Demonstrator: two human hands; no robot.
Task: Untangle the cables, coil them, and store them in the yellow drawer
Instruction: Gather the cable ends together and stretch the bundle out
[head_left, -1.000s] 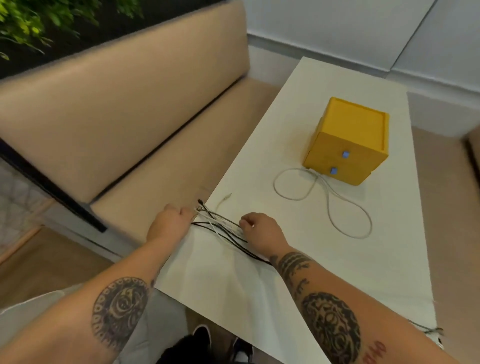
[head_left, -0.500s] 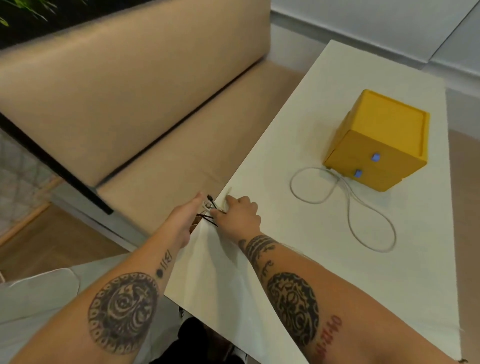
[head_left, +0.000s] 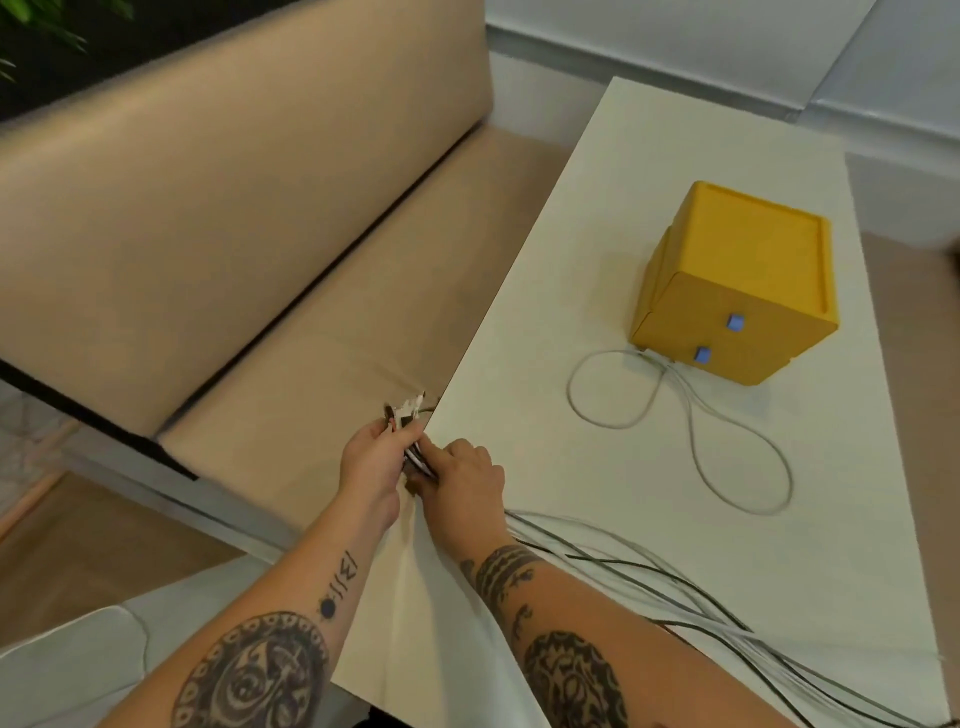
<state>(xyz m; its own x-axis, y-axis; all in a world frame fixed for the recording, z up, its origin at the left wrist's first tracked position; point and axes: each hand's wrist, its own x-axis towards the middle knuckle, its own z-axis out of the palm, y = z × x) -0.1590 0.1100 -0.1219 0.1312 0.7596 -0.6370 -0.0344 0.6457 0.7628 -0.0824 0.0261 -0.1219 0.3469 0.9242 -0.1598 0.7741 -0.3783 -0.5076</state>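
At the table's left edge my left hand (head_left: 375, 462) and my right hand (head_left: 462, 475) both grip a bundle of black and white cables (head_left: 415, 457). The plug ends (head_left: 408, 408) stick out past my left hand, over the sofa seat. The long strands (head_left: 649, 571) trail back under my right forearm toward the table's near right corner. A separate grey cable (head_left: 691, 431) lies in a figure-eight loop on the table. It touches the front of the yellow drawer unit (head_left: 737, 291), whose two drawers with blue knobs are closed.
The white table (head_left: 597, 208) runs away from me, with a beige sofa (head_left: 234, 208) close along its left side. A white wall and skirting stand behind the table. Green leaves show at the top left corner.
Both hands have closed together on the cable ends at the table's edge. The bundle's long strands now show on the table to the right of my right forearm.
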